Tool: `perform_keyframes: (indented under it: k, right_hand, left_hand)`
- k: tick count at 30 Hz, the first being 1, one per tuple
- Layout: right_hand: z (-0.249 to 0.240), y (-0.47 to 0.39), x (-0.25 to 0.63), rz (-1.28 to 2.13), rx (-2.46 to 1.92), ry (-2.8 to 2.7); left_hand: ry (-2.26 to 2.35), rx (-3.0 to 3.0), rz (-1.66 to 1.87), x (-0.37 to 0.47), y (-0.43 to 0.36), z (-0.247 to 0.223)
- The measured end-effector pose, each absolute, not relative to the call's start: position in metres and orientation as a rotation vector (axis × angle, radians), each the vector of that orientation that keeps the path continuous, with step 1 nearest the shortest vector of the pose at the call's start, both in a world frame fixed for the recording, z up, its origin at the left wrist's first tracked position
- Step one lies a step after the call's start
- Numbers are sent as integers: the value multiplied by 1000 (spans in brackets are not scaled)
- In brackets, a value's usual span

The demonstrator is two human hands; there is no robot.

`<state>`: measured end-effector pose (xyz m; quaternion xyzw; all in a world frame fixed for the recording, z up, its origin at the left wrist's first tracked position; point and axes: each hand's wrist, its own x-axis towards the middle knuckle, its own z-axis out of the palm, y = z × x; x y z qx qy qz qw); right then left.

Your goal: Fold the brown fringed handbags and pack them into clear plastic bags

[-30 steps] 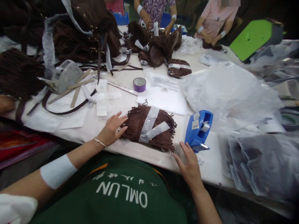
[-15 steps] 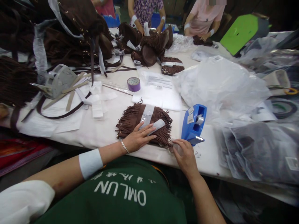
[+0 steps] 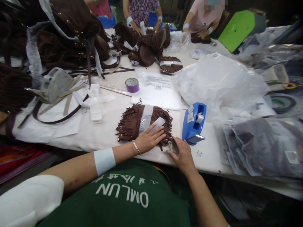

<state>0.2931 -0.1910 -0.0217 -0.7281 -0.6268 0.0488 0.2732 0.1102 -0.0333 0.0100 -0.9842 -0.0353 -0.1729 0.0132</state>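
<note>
A brown fringed bag (image 3: 132, 121), wrapped by a pale translucent band (image 3: 146, 118), lies on the table in front of me. My left hand (image 3: 151, 139) rests flat on its lower right part, fingers stretched over the fringe and a loose whitish strip (image 3: 158, 123). My right hand (image 3: 182, 156) is at the bag's near right corner, thumb and fingers curled around something small and pale that I cannot make out. Just beyond that hand stands a blue tape dispenser (image 3: 193, 124).
A purple tape roll (image 3: 132, 85) and printed white sheets (image 3: 156, 94) lie behind the bag. Clear plastic bags (image 3: 217, 83) and packed dark items (image 3: 265, 148) are at right. Brown bags (image 3: 71, 41) pile up at left, beside a grey dispenser (image 3: 56, 83). Co-workers' hands (image 3: 137, 29) work across the table.
My left hand has slid right across the bag, farther over the fringe and strip. The right hand has shifted slightly left, closer to the bag's corner. The view has moved a little.
</note>
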Motion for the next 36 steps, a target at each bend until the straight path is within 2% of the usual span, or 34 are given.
perform_keyframes:
  k: [7, 11, 15, 21, 26, 31, 34, 36]
  right_hand:
    - [-7, -205, 279, 112, -1985, -1629]
    - [16, -239, 278, 377, -1862, -1564]
    - [31, -262, 274, 750, -2029, -1337]
    - [29, -273, 274, 1022, -2134, -1255]
    - [30, -291, 274, 902, -2196, -1290]
    - [44, -303, 277, 539, -2260, -1305]
    - [53, -297, 281, 325, -2047, -1532]
    - [60, -279, 276, 373, -1837, -1804]
  left_hand:
    - [-116, -3087, -681, 103, -23, 24]
    - [-109, -3162, -547, 84, -31, 28]
    - [-64, -3273, -395, 85, -32, 28]
    - [69, -3311, -480, 113, -25, 28]
    - [-99, -3338, -606, 133, -40, 23]
    - [-119, -3319, -898, 110, -29, 44]
    - [-220, -3309, -882, 77, -15, 48]
    - [-311, -3322, -762, 57, -11, 41]
